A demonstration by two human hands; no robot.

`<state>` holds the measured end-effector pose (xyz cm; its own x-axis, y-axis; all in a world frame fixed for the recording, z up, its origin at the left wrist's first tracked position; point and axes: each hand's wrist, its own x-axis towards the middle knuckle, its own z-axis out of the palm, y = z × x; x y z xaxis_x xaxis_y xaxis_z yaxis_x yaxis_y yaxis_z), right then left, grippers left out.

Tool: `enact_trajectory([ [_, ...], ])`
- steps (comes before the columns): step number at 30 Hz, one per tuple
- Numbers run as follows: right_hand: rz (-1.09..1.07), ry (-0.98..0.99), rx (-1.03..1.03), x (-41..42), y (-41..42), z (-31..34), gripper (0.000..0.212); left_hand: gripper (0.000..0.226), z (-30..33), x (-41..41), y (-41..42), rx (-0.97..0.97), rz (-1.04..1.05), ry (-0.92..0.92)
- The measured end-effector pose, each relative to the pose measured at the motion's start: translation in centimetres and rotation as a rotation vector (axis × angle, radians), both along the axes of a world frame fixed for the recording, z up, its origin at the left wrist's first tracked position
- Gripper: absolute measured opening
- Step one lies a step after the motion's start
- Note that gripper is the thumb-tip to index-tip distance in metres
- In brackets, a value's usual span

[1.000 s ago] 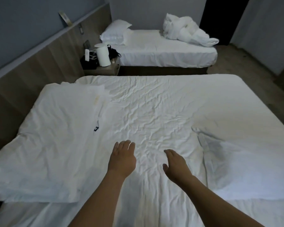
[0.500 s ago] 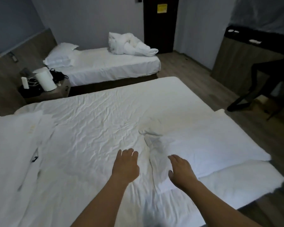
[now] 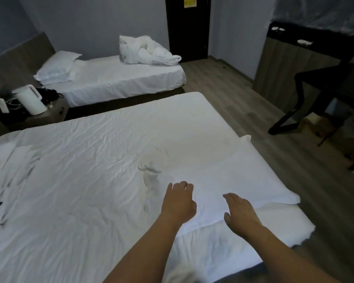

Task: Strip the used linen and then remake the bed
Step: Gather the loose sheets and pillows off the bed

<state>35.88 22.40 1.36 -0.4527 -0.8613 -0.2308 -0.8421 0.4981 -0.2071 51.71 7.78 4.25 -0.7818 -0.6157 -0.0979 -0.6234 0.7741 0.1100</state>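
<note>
Both hands reach over a flat white pillow (image 3: 223, 180) at the near right of the wrinkled bed sheet (image 3: 90, 170) — left hand (image 3: 179, 203) and right hand (image 3: 240, 213) palm-down, fingers loosely spread, gripping nothing; a white kettle (image 3: 31, 101) stands on the nightstand (image 3: 55, 115) beyond.
</note>
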Motion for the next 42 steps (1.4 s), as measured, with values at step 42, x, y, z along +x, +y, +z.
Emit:
enact_trajectory([
  [42,0.520,0.267,-0.411,-21.8,-4.6,-36.1,0.092,0.094,-39.2,-16.4,2.6,-0.331,0.313,-0.015],
])
